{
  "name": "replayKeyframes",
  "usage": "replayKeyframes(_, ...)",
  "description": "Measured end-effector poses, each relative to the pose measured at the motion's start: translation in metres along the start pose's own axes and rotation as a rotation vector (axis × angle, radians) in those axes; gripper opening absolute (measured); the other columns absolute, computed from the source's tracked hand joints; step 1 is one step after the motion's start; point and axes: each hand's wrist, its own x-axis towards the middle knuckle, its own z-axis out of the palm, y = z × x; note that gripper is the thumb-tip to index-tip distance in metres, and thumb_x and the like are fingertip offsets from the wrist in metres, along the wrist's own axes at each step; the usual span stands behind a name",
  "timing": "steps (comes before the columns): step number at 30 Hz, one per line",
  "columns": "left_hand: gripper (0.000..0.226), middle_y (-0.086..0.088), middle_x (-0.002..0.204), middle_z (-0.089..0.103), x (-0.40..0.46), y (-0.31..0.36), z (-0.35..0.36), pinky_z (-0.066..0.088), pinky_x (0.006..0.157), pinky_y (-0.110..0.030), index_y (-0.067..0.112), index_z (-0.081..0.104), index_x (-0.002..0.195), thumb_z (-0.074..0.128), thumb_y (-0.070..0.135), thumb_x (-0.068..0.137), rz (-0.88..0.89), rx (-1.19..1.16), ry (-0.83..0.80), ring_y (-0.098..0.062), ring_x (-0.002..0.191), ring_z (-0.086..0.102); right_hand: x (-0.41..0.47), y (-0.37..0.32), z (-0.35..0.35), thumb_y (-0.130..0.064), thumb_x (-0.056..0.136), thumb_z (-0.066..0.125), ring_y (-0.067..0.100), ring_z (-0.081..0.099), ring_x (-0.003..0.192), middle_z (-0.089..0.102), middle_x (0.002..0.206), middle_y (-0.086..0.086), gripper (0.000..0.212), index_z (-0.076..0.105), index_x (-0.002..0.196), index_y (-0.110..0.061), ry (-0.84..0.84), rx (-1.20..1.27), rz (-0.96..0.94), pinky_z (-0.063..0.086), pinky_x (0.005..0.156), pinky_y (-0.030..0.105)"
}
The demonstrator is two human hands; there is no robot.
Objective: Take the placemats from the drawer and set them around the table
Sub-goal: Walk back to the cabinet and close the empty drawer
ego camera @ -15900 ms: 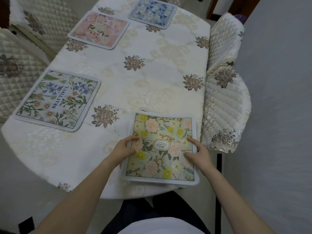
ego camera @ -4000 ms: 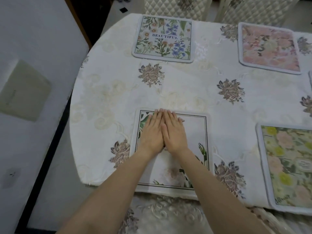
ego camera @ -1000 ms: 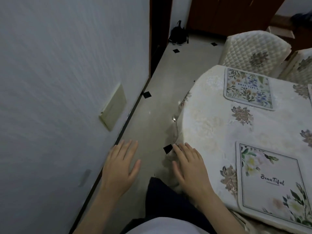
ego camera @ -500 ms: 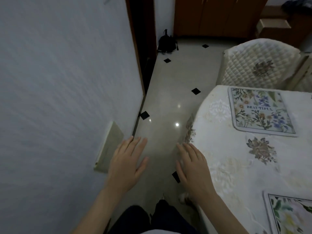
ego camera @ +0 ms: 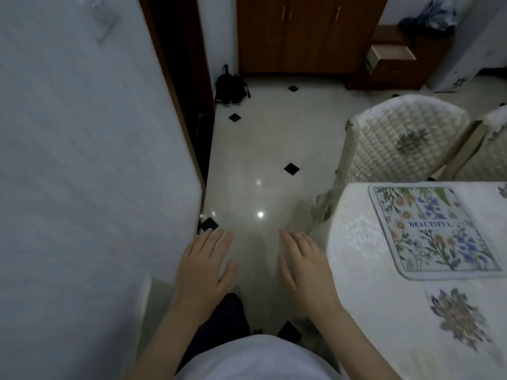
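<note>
A floral placemat [ego camera: 433, 229] printed "BEAUTIFUL" lies flat on the table [ego camera: 356, 242] at the right, near the table's rounded end. My left hand [ego camera: 204, 266] and my right hand [ego camera: 303, 266] hover palm down over the floor, fingers spread, holding nothing. Both hands are left of the table and apart from the placemat. An open wooden drawer [ego camera: 391, 54] juts out of a dark cabinet at the back right. The other placemats are out of view.
A white wall [ego camera: 82, 160] runs close along the left, ending at a dark doorway [ego camera: 186, 78]. Tiled floor [ego camera: 263, 160] stretches ahead to a brown cupboard [ego camera: 304, 34]. A black bag [ego camera: 231, 87] sits by the doorway. Quilted chairs [ego camera: 403, 138] stand behind the table.
The view has swung away from the table and forward along the floor. The white "Beautiful" placemat has dropped out of view. My empty hands stay spread in front of me.
</note>
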Motion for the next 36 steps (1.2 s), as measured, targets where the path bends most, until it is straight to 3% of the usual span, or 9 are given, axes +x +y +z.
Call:
replayKeyframes(8, 0.053, -0.009, 0.133, 0.057, 0.196, -0.061, -0.035, 0.038, 0.105, -0.046, 0.009, 0.054, 0.134, 0.035, 0.043, 0.097, 0.162, -0.013, -0.025, -0.028, 0.123, 0.051, 0.156, 0.000, -0.009, -0.033, 0.097, 0.035, 0.021, 0.050, 0.121, 0.057, 0.131, 0.006, 0.047, 0.048, 0.138, -0.012, 0.145, -0.006, 0.171, 0.039, 0.103, 0.036)
replayKeyframes(16, 0.053, -0.007, 0.132, 0.058, 0.328, -0.079, 0.014, 0.044, 0.098, -0.049, 0.010, 0.052, 0.136, 0.033, 0.043, 0.098, 0.217, -0.049, -0.145, -0.029, 0.119, 0.054, 0.269, 0.050, -0.003, -0.035, 0.097, 0.033, 0.022, 0.053, 0.119, 0.059, 0.129, 0.006, 0.048, 0.050, 0.136, -0.013, 0.127, -0.027, 0.296, 0.043, 0.102, 0.044)
replayKeyframes(19, 0.053, -0.006, 0.133, 0.057, 0.390, -0.084, 0.032, 0.044, 0.098, -0.050, 0.012, 0.050, 0.137, 0.032, 0.043, 0.099, 0.219, -0.037, -0.195, -0.027, 0.121, 0.053, 0.330, 0.082, 0.000, -0.036, 0.097, 0.033, 0.022, 0.053, 0.120, 0.058, 0.131, 0.005, 0.049, 0.050, 0.137, -0.013, 0.113, -0.027, 0.300, 0.042, 0.102, 0.040)
replayKeyframes(30, 0.055, -0.005, 0.139, 0.053, 0.659, -0.036, 0.055, 0.037, 0.108, -0.046, 0.015, 0.049, 0.139, 0.029, 0.044, 0.097, 0.277, -0.001, -0.167, -0.024, 0.130, 0.047, 0.534, 0.209, -0.065, -0.035, 0.095, 0.036, 0.021, 0.052, 0.120, 0.059, 0.130, 0.005, 0.048, 0.053, 0.134, -0.012, 0.246, -0.033, 0.351, 0.040, 0.103, 0.041)
replayKeyframes(36, 0.057, -0.004, 0.140, 0.052, 0.760, -0.023, 0.114, 0.019, 0.113, -0.033, 0.018, 0.045, 0.141, 0.022, 0.049, 0.099, 0.354, -0.006, -0.300, -0.025, 0.131, 0.045, 0.596, 0.279, -0.063, -0.037, 0.097, 0.033, 0.025, 0.050, 0.126, 0.057, 0.134, 0.007, 0.051, 0.051, 0.137, -0.012, 0.205, -0.065, 0.463, 0.037, 0.108, 0.043)
